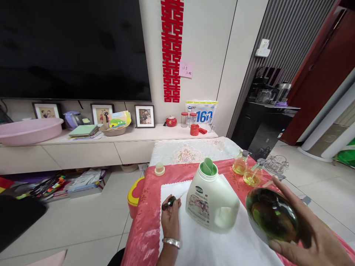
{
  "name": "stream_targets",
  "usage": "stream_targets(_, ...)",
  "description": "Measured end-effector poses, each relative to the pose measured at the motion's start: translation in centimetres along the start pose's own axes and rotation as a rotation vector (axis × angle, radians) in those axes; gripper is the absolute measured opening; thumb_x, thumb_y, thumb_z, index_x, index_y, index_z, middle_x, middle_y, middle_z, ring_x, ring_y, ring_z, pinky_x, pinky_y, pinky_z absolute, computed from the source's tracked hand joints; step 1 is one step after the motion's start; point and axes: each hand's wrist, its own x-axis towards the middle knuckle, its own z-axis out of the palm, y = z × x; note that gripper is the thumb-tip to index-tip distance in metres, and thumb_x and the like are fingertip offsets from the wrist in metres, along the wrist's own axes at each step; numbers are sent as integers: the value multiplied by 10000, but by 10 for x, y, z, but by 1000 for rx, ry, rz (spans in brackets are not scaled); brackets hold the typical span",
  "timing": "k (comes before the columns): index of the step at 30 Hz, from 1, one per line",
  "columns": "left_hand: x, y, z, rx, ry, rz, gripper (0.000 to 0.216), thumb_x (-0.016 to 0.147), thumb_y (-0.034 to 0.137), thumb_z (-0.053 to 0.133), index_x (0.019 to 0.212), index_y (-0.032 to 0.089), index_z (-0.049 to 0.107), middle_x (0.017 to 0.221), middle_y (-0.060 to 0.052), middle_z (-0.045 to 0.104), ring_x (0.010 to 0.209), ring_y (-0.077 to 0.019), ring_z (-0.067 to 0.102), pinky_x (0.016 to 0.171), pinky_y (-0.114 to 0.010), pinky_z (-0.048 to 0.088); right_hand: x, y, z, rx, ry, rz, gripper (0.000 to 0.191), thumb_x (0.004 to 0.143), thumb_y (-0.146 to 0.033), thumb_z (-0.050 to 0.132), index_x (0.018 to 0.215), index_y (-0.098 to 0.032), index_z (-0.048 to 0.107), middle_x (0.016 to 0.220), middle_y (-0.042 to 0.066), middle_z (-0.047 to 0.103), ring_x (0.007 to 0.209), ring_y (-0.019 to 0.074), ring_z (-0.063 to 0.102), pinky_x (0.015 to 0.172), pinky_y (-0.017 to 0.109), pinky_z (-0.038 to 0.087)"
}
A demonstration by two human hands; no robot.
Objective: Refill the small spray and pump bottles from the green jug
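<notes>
My left hand (169,220), with a silver bracelet at the wrist, is closed around a small dark spray head (169,203); a thin pale tube seems to extend from it. On the right, my right hand (316,236) grips a round dark green glass bottle (271,214), held tilted above the cloth. Between my hands a pale green detergent jug (212,203) stands upright, its green spout (208,168) uncovered. A translucent cap (159,169) rests on the table behind my left hand. Two clear spray bottles (240,162) with yellow liquid stand at the table's right side.
A white cloth (199,245) lies over the red tablecloth (149,207). A yellow and red stool (135,194) is beside the table's left edge. Behind runs a low cabinet (83,149) with framed photos, a pink basin (30,131), jars and a white bag (201,112).
</notes>
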Motion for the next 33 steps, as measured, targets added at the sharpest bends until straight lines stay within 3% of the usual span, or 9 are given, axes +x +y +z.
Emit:
stream_targets(7,0,0,1,-22,2,-21,606,592,387,895,1091,160,636,891,-57,745,776,-166,726,764,-290,595,36,-26,-5,-69,-20,-81,1038,712,-592,755,1576,-363,227,1540,70,402,1308,354,517,994,485,526)
stream_targets(15,1,-3,-2,-29,-10,17,570,622,380,889,1093,163,653,941,-64,741,787,-165,727,764,-294,599,58,-38,-6,-219,-76,-132,1014,734,-496,742,1577,-386,189,1442,48,524,1231,329,586,959,504,563)
stream_targets(21,2,-3,-3,3,-13,15,596,623,416,889,1103,167,639,953,-61,740,796,-162,726,787,-301,595,72,-53,-2,-243,-125,-190,959,752,-424,721,1562,-406,208,1439,21,519,1250,295,567,986,496,540)
stream_targets(33,-2,1,0,33,-15,19,593,627,435,878,1091,157,635,877,-59,746,768,-168,728,775,-307,591,91,-75,-3,-345,-175,-324,923,745,-417,682,1558,-307,259,1397,65,547,1242,311,548,986,503,509)
